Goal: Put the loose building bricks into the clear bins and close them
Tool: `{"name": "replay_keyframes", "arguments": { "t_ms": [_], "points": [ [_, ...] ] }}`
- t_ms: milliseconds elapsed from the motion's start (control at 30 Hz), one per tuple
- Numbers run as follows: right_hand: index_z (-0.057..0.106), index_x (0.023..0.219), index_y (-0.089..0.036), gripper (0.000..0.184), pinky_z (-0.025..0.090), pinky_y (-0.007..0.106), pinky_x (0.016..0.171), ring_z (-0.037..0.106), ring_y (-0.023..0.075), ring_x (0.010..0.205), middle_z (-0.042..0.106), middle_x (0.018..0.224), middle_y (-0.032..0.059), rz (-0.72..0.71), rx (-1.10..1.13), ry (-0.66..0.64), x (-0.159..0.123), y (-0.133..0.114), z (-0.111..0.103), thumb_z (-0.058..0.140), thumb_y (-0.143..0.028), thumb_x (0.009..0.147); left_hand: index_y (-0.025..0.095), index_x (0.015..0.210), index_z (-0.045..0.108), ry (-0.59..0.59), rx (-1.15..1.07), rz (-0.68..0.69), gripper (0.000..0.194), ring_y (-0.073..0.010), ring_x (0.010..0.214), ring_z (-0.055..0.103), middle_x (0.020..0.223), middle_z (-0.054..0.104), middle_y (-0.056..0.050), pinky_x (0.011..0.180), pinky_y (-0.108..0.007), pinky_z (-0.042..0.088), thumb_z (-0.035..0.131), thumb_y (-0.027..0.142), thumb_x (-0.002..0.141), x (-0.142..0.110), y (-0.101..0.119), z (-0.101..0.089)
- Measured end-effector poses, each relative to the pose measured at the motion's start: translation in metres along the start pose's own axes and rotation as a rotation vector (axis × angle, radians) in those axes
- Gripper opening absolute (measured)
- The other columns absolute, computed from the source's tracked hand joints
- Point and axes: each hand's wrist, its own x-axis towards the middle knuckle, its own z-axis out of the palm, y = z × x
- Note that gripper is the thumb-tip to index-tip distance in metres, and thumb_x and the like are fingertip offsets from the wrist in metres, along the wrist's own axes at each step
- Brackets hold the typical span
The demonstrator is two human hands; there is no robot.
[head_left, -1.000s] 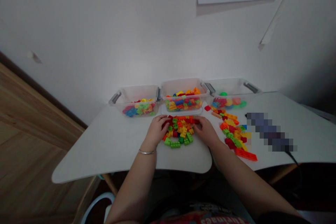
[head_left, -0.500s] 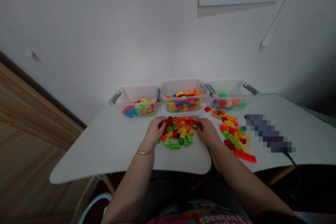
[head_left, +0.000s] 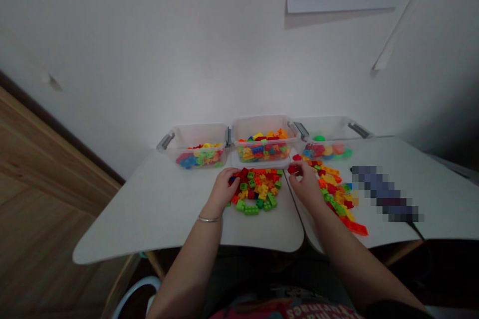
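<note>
A pile of toy building bricks (head_left: 262, 190) in red, orange, yellow and green lies on the white table between my hands. My left hand (head_left: 223, 190) rests against the pile's left edge, thumb apart from the curved fingers. A bit of blue brick (head_left: 232, 179) shows between them, and the fingertips are partly hidden by bricks. To the right of the pile, my right hand (head_left: 306, 187) pinches a red brick (head_left: 294, 169) between thumb and fingers. Beyond that hand, a second group of bricks (head_left: 331, 179) runs along the right tabletop, partly covered by the hand and forearm.
Three clear plastic bins stand along the wall: a left bin (head_left: 200, 132) and a middle bin (head_left: 260, 123) with bricks, and a right bin (head_left: 325, 127) with rounded coloured pieces. A blurred-out object (head_left: 383, 192) with a cable lies at right. A seam divides the tabletops.
My right hand has moved right, away from the pile's edge, and a red brick now shows at its fingertips. My left hand stays at the pile. The view has shifted slightly.
</note>
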Motion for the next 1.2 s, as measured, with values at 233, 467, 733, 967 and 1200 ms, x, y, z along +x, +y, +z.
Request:
{"name": "replay_keyframes", "arguments": {
  "t_ms": [233,467,733,967,1200],
  "points": [
    [0.054,0.102,-0.020,0.027,0.050,0.033,0.075,0.060,0.0170,0.081,0.064,0.096,0.0055,-0.114,0.200,0.162,0.071,-0.042,-0.027,0.054,-0.023,0.075,0.017,0.104,0.067,-0.011,-0.003,-0.009,0.025,-0.0220,0.103,0.061,0.107,0.069,-0.009,0.098,-0.041,0.048,0.055,0.015,0.082,-0.001,0.004,-0.003],
    [0.062,0.087,-0.019,0.018,0.047,0.028,0.071,0.060,0.0147,0.073,0.068,0.083,0.0013,-0.068,-0.153,-0.128,0.137,-0.060,-0.003,0.055,-0.015,0.071,0.019,0.104,0.067,0.006,-0.013,-0.025,0.025,-0.0219,0.103,0.062,0.107,0.069,-0.008,0.099,-0.042,0.047,0.055,0.015,0.082,-0.002,0.002,-0.001],
    [0.069,0.089,-0.018,0.020,0.047,0.028,0.076,0.062,0.0170,0.081,0.070,0.091,0.0057,-0.055,-0.423,-0.309,0.150,-0.062,0.017,0.059,-0.014,0.072,0.019,0.103,0.068,-0.003,-0.024,-0.041,0.025,-0.0217,0.102,0.063,0.105,0.070,-0.007,0.098,-0.042,0.048,0.056,0.015,0.081,-0.001,0.003,-0.001],
    [0.062,0.107,-0.015,0.031,0.049,0.030,0.080,0.061,0.0160,0.083,0.067,0.106,0.0089,-0.016,-0.142,-0.144,0.149,-0.061,0.011,0.055,-0.018,0.077,0.019,0.105,0.068,-0.013,-0.018,-0.045,0.027,-0.0221,0.103,0.062,0.107,0.070,-0.007,0.098,-0.042,0.048,0.055,0.014,0.082,-0.001,0.001,0.000],
    [0.061,0.090,-0.017,0.019,0.049,0.031,0.072,0.058,0.0176,0.075,0.065,0.086,0.0063,-0.040,-0.049,0.179,0.094,-0.023,-0.020,0.047,-0.028,0.081,0.019,0.105,0.067,-0.007,-0.035,-0.042,0.027,-0.0218,0.103,0.062,0.106,0.070,-0.008,0.097,-0.042,0.048,0.054,0.015,0.082,-0.002,0.002,-0.001]
  ]
}}
